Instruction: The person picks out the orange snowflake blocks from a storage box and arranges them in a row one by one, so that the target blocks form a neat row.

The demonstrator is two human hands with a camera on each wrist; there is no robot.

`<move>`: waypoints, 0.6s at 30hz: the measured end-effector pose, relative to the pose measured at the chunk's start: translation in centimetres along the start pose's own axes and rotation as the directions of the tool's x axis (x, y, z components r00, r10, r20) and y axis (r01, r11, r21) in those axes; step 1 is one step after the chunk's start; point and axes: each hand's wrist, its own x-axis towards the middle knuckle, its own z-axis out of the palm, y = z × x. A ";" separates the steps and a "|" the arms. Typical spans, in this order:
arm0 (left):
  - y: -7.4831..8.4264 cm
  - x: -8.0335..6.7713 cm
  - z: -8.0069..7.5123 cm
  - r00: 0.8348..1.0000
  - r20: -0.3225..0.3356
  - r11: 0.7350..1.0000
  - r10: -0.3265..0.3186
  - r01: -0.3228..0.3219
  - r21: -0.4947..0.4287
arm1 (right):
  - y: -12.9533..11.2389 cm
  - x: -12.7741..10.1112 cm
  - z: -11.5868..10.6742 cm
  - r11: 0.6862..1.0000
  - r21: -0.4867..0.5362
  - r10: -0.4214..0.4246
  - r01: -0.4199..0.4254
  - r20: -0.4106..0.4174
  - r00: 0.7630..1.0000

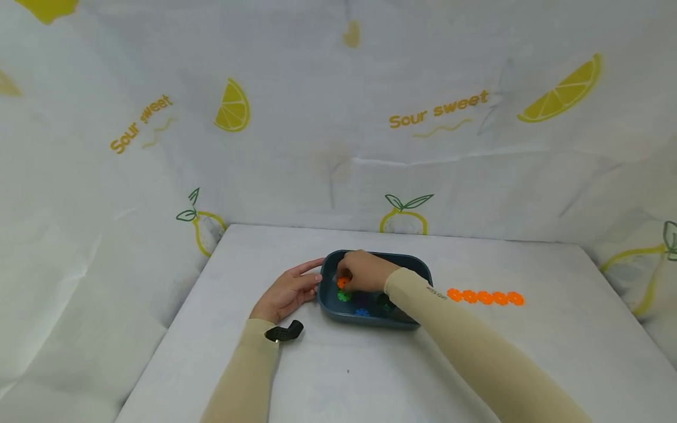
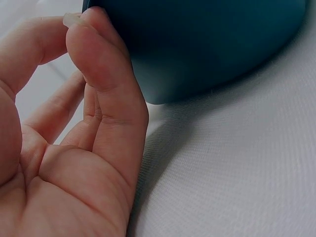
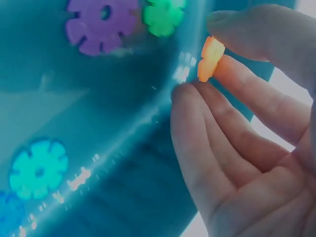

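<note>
A dark blue oblong tray (image 1: pixel 338 315) stands on the table and holds several small notched discs. My right hand (image 1: pixel 367 271) is inside it near the left end, pinching an orange notched disc (image 3: pixel 211 59) between thumb and finger. Close by in the tray lies a green disc (image 1: pixel 344 296); a purple disc (image 3: pixel 102 22) and a cyan disc (image 3: pixel 39 169) appear in the right wrist view. My left hand (image 1: pixel 288 292) rests against the tray's left end, fingers loosely extended. In the left wrist view its digits touch the tray wall (image 2: pixel 197 49).
Several orange discs (image 1: pixel 485 297) lie in a row on the table to the right of the tray. White cloth covers the table (image 1: pixel 317 376), and a lemon-printed sheet (image 1: pixel 317 117) hangs behind it. A black strap (image 1: pixel 284 332) is on the left wrist.
</note>
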 end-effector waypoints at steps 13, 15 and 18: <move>-0.5 -0.3 -0.1 0.998 -0.053 0.999 -0.017 0.019 0.037 | 2.6 -6.0 -2.7 0.987 0.158 0.035 -0.017 -0.113 0.993; -0.5 -0.3 0.1 0.998 -0.052 0.999 -0.022 0.024 0.038 | 3.3 -7.2 -3.1 0.982 0.187 0.050 -0.024 -0.136 0.989; -0.4 -0.2 0.4 0.999 -0.043 0.999 -0.023 0.025 0.042 | 4.4 -9.0 -3.6 0.981 0.193 0.065 -0.029 -0.180 0.981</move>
